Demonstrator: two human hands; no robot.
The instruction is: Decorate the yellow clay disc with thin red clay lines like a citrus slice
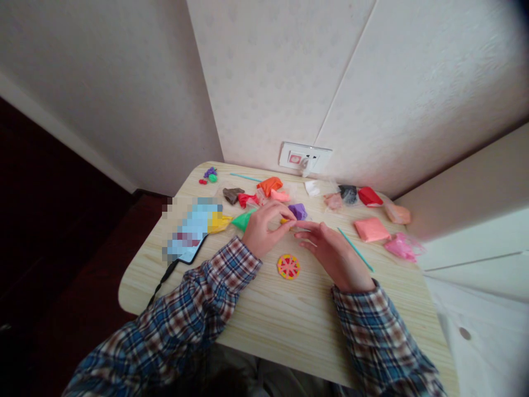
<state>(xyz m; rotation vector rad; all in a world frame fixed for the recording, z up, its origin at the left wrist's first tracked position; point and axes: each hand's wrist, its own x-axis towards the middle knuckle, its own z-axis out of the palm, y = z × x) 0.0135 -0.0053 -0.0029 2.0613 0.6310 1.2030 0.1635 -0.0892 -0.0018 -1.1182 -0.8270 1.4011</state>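
Note:
My left hand [268, 227] is closed in a pinch above the middle of the table; what its fingertips hold, if anything, is too small to make out. A small bit of yellow [284, 221] shows beside those fingertips. Facing it, my right hand [328, 251] has its fingers stretched out, their tips near or touching the left fingertips. Below both hands lies a flat round clay piece [288, 267] with a yellow rim, red inside and pink strips across it. Behind the hands are a purple clay packet [298, 211] and a green one [243, 220], partly covered by my left hand.
Several clay packets lie toward the wall, including orange [270, 186], brown [233, 195], black [348, 193] and salmon [372, 229]. A teal stick [355, 250] lies right of my right hand. Small clay fruit shapes [210, 173] sit far left, above a blurred phone [192, 234] with a strap.

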